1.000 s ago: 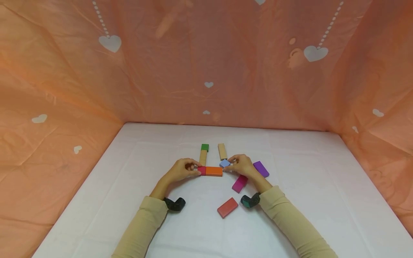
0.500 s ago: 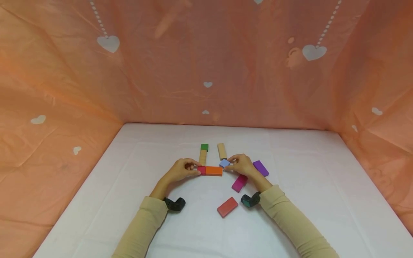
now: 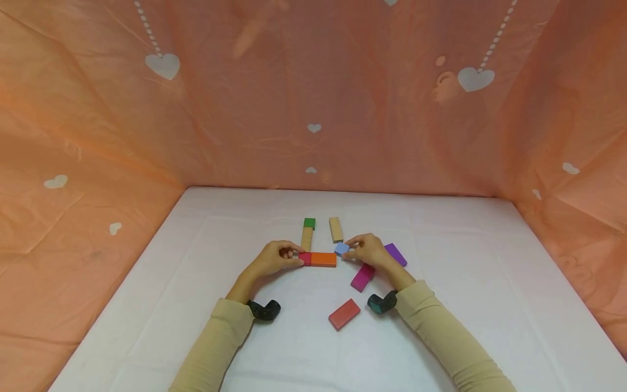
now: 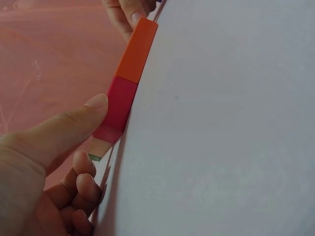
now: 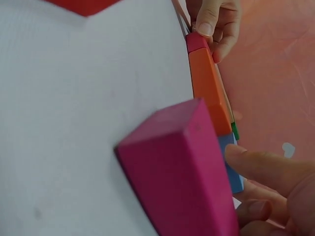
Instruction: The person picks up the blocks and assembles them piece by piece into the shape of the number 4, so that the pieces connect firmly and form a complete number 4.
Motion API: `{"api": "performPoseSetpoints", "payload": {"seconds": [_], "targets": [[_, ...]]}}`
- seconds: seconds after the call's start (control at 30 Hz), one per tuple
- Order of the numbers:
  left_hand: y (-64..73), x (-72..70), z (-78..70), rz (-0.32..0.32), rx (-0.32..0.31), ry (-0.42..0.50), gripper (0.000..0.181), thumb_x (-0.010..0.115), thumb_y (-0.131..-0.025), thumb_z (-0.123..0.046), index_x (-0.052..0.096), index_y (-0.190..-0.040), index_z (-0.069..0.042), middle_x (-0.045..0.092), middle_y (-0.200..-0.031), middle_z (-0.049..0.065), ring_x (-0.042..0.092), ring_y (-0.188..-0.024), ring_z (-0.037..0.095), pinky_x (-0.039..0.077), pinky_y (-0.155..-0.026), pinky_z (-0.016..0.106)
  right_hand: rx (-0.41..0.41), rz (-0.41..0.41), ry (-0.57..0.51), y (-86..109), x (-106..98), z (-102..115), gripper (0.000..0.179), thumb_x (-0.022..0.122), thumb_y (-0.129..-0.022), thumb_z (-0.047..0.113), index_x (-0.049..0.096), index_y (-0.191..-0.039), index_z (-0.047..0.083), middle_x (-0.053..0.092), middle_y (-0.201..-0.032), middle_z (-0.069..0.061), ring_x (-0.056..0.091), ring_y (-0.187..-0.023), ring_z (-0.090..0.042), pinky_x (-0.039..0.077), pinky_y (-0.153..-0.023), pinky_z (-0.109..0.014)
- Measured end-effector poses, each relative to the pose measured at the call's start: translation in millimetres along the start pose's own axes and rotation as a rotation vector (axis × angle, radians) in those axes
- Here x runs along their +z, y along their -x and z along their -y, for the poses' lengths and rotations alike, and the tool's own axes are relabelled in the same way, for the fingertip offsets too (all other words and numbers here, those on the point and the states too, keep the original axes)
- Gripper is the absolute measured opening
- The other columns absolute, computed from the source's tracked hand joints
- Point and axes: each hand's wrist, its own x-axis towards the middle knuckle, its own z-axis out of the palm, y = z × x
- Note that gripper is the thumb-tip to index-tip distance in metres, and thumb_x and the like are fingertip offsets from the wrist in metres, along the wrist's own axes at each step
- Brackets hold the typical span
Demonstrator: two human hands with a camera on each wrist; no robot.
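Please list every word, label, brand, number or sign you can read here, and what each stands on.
None: no word, label, brand or number can be read.
The crimson block, orange block, blue block and magenta block show no lettering.
The backdrop bears pale hearts, not text.
Any marking on the left wrist device or right wrist device is too small to read.

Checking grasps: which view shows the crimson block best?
The left wrist view: the crimson block looks largest there, held by the left hand. The head view shows it small; the right wrist view shows it farther off, beyond the orange block.
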Motion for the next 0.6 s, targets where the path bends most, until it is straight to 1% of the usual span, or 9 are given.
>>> {"api": "performPoseSetpoints", "payload": {"seconds": [0.37, 0.6], "targets": [[-2.4, 1.5, 4.6, 0.000, -0.002, -0.002, 0.028, 0.076, -0.083, -0.016, 0.071, -0.108, -0.006, 0.051, -0.079, 0.001, 0.045, -0.075, 0.014, 0.037, -0.063, 0.019, 0.014, 0.025, 0.014, 0.4, -2.6, -0.9, 0.044, 0.079, -0.077, 0.017, 0.069, -0.116, 0.002, 0.044, -0.065, 0.001, 0.041, -0.061, -0.011, 0.031, -0.053, -0.020], [-1.3, 1.2, 2.3, -0.003, -0.006, 0.009, 0.027, 0.075, -0.083, -0.015, 0.071, -0.107, -0.005, 0.051, -0.079, 0.001, 0.045, -0.075, 0.014, 0.037, -0.063, 0.019, 0.017, 0.048, -0.001, 2.6, -5.2, -0.3, 0.043, 0.077, -0.078, 0.016, 0.067, -0.118, 0.001, 0.044, -0.063, 0.003, 0.039, -0.057, -0.009, 0.030, -0.051, -0.019]]}}
